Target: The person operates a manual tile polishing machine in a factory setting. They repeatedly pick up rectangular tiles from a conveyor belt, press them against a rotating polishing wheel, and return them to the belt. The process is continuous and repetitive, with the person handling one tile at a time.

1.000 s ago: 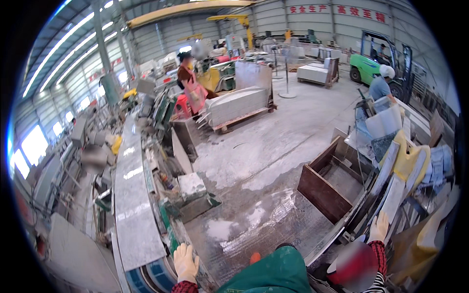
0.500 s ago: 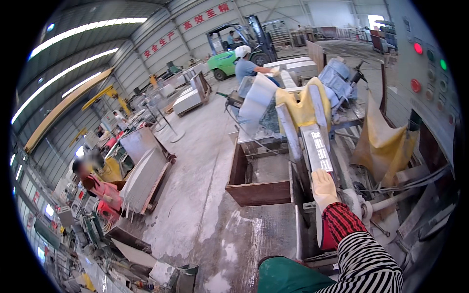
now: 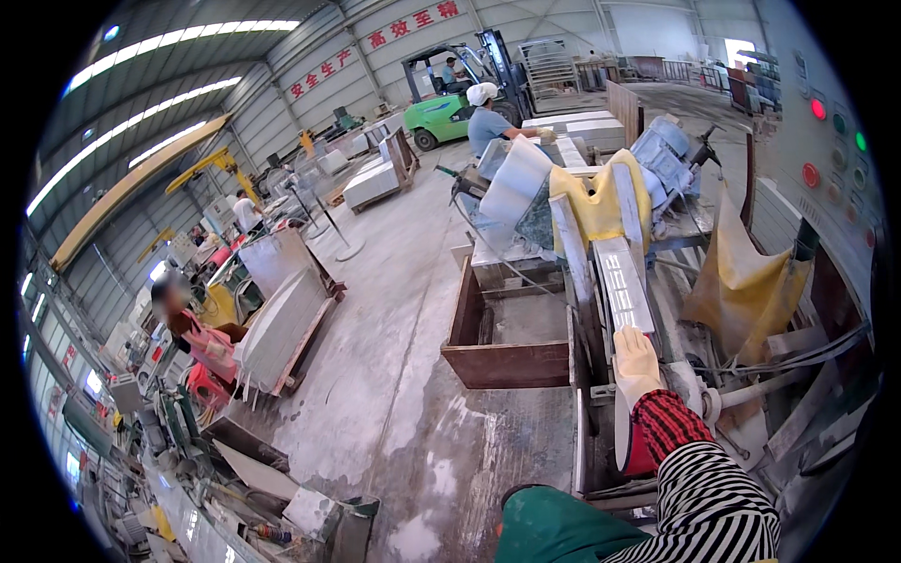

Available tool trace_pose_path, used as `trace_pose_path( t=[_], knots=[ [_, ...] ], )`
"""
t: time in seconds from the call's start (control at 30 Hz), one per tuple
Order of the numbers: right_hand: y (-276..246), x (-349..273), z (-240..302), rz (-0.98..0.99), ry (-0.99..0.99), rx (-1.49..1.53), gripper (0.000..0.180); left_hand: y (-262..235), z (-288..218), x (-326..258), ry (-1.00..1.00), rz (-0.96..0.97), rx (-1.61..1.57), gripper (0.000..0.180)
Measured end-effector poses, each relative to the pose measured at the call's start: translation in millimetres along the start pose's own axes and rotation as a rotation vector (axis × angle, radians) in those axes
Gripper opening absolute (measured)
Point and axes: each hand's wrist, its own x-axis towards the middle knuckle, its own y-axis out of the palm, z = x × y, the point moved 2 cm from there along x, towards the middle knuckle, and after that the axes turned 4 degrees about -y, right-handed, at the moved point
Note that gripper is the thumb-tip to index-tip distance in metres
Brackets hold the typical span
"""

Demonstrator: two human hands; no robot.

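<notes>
My right hand (image 3: 637, 363), in a pale cream work glove, lies against the near end of a long grey stone strip (image 3: 620, 281). Its fingers are stretched out flat along the strip, not wrapped round it. The strip lies lengthwise on a machine bed, with wet, shiny patches on top. Its far end passes beneath a yellow flap (image 3: 615, 211) draped over the machine. A red-and-black checked cuff and striped sleeve cover my right arm. My left hand is outside the picture.
A control panel (image 3: 826, 141) with lit buttons stands at the right, near a hanging yellow sheet (image 3: 741, 291). Blue motors (image 3: 662, 145) flank the bed. An open brown box (image 3: 511, 361) sits left of it. Beyond are a co-worker (image 3: 488, 122), a green forklift (image 3: 436, 117) and stacked slabs (image 3: 282, 333).
The whole scene has shifted slightly rightward in the picture. My right hand stays flat at the strip's near end, with no clear movement against the machine.
</notes>
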Motion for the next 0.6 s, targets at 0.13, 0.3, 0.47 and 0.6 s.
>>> trace_pose_path(
  t=[0.13,0.3,0.47,0.6],
  knots=[
    [-3,-3,0,0.132,0.038,0.023,0.044,-1,-4,-1,-0.014,-0.003,0.068,0.043],
    [-3,-9,-1,0.067,0.011,0.037,0.048,-5,-8,2,-0.067,0.115,0.093,0.044],
    [-14,-9,8,0.079,0.005,0.041,0.052,0,-4,3,-0.099,0.166,0.076,0.046],
    [-15,-16,5,0.189,0.034,0.028,0.062,14,-2,4,-0.101,0.183,0.028,0.047]
  ],
)
